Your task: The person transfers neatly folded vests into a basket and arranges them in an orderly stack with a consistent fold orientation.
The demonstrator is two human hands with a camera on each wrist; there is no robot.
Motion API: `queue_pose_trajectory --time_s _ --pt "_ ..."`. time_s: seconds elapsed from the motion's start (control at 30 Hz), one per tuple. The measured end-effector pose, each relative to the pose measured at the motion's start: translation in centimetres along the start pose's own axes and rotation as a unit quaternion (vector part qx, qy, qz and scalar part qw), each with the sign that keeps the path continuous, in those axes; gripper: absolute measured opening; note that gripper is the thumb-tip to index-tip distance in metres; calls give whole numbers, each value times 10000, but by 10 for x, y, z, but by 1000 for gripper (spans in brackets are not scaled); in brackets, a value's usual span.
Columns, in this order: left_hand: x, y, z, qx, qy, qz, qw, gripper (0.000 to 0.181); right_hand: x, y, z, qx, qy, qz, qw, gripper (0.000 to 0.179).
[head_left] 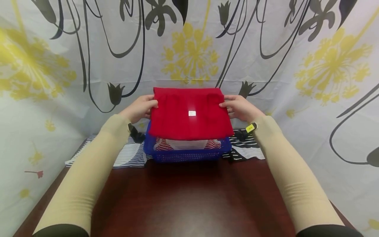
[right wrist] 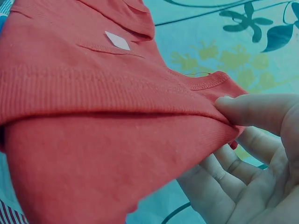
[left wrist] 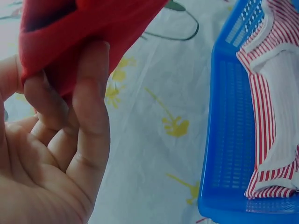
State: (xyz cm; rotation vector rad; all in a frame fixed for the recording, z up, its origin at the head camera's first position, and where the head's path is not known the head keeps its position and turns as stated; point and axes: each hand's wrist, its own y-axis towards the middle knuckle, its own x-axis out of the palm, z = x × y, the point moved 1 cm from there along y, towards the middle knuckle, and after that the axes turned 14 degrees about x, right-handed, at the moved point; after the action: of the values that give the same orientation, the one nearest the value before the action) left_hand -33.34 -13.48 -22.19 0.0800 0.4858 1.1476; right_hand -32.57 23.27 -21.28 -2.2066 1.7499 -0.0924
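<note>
A folded red garment (head_left: 189,125) with a small white tag (head_left: 192,113) is held up over the blue basket (head_left: 183,156). My left hand (head_left: 142,107) pinches its left side, thumb in front and fingers behind. On the opposite side my right hand (head_left: 241,107) grips the edge between thumb and fingers. The right wrist view shows a ribbed band across the red cloth (right wrist: 93,93) and the thumb pressing on it. In the basket lies a red-and-white striped garment (left wrist: 264,126), partly hidden by the red one in the head view.
Striped cloth (head_left: 128,154) lies left of the basket, and black-and-white striped cloth (head_left: 247,148) lies to its right. The dark brown table (head_left: 189,194) stretches toward me. A white curtain (head_left: 266,72) with flower prints hangs behind and at both sides.
</note>
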Motion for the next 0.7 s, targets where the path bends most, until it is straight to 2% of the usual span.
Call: queue_pose_trajectory --time_s 0.23,0.4,0.53,0.7 --pt "-2 12 -8 -190 -175 78 9996 28 -2 13 -9 103 -302 -85 9995 49" --pt "-3 20 -18 -314 -233 52 9992 27 -4 25 -8 180 -405 -109 9990 49" --pt "-2 25 -29 -457 -204 -2 9987 36 -6 35 -2 326 -320 -155 9988 46" --pt "-2 29 -40 -579 -78 -33 9983 56 -5 44 4 420 -335 -150 9984 45"
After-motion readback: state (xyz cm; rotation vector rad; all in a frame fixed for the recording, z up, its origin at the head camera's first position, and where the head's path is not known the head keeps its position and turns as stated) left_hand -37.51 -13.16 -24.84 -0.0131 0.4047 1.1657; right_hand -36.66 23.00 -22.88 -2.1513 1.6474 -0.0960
